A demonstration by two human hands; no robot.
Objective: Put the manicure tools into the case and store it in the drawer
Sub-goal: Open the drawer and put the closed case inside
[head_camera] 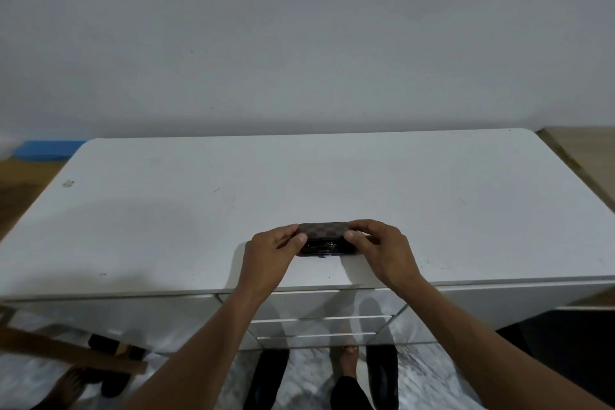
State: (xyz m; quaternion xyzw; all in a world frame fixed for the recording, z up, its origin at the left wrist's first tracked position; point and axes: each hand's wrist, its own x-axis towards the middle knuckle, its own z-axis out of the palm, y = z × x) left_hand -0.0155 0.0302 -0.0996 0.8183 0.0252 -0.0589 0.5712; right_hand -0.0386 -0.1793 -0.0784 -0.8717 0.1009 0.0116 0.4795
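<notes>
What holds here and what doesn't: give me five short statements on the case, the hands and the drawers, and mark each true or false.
1. Both hands hold the checkered case, the left hand at one end and the right hand at the other. True.
2. The case lies inside an open drawer. False: it sits on the white cabinet top, near the front edge.
3. The case's lid is partly raised, and metal tools show inside. True.
4. A drawer is pulled fully out. False: the drawer fronts below the hands look closed.
5. Loose tools are scattered over the cabinet top. False: none are visible outside the case.
</notes>
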